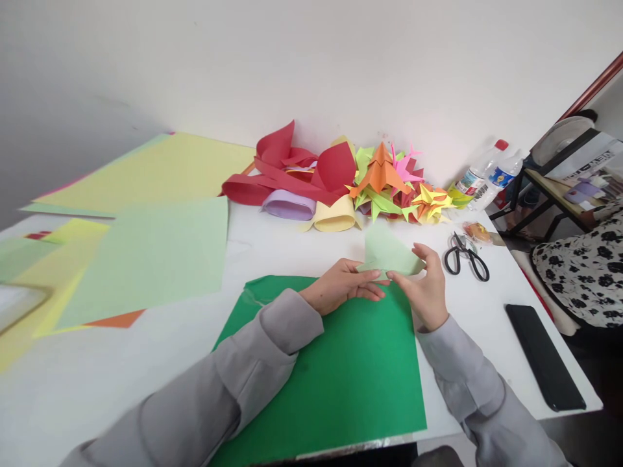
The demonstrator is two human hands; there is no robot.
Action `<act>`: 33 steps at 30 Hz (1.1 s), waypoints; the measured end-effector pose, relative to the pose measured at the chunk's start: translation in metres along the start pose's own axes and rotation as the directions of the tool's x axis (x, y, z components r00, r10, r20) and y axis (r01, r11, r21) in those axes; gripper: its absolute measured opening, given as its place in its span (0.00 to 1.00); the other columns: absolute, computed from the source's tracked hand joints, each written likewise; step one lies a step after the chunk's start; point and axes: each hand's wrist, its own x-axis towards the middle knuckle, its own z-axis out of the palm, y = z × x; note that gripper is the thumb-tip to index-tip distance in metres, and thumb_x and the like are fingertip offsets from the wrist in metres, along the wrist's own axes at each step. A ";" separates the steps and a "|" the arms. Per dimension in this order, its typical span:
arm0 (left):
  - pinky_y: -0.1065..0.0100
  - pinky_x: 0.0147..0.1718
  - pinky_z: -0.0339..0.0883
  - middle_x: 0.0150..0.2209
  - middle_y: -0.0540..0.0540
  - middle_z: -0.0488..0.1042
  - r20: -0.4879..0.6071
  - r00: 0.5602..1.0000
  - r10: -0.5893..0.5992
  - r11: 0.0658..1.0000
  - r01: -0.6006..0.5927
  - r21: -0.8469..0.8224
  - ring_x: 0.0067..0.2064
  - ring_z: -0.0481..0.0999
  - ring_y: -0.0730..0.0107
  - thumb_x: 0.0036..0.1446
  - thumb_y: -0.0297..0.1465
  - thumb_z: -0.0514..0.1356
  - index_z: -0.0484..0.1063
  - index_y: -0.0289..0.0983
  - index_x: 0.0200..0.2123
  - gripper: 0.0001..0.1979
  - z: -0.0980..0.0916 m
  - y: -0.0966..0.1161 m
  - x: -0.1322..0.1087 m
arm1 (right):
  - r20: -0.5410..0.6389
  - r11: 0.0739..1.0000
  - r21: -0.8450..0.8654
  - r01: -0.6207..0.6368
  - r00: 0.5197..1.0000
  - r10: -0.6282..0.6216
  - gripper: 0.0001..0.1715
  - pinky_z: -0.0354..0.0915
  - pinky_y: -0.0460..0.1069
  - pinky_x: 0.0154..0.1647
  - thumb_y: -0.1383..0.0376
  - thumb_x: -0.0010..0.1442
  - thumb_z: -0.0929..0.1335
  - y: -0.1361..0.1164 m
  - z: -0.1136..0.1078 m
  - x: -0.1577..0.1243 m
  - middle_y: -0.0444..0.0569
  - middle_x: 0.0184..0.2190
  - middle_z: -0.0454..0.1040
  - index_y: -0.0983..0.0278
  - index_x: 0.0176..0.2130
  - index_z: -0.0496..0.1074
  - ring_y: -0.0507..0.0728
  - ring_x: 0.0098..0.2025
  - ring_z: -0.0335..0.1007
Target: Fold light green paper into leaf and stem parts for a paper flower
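Note:
A pale green folded paper (389, 250) is held up between both hands, above the far edge of a dark green sheet (341, 363). My left hand (343, 285) grips its lower left edge, thumb on the near side and fingers beneath. On the right, my right hand (426, 285) pinches the paper's lower edge with the thumb, while the index finger touches its right corner. The back of the paper is hidden from me.
Large pale green sheets (156, 259) and yellow sheets (195, 162) lie left. Folded paper stars (382, 175) and red paper loops (292, 168) line the wall. Scissors (466, 256), a black phone (545, 357) and bottles (479, 172) are right. A person in a floral garment (579, 279) sits beyond.

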 end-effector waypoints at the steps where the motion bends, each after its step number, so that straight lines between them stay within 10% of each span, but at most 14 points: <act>1: 0.67 0.33 0.74 0.37 0.36 0.80 -0.003 1.000 -0.001 1.000 0.001 0.003 0.31 0.79 0.67 0.44 0.38 0.70 0.79 0.29 0.34 0.18 0.000 0.000 0.000 | 0.009 1.000 -0.014 0.017 1.000 -0.017 0.30 0.65 0.59 0.47 0.57 0.45 0.75 0.001 0.000 0.000 0.53 0.42 0.72 0.62 0.46 0.67 0.62 0.46 0.68; 33: 0.68 0.31 0.75 0.24 0.41 0.79 0.013 1.000 -0.026 0.986 0.023 0.167 0.28 0.79 0.66 0.41 0.34 0.72 0.79 0.30 0.29 0.14 0.001 0.000 -0.001 | 0.213 0.915 -0.313 0.254 0.958 -0.193 0.38 0.60 0.59 0.47 0.56 0.48 0.71 0.001 -0.004 0.000 0.58 0.47 0.71 0.65 0.55 0.61 0.67 0.48 0.65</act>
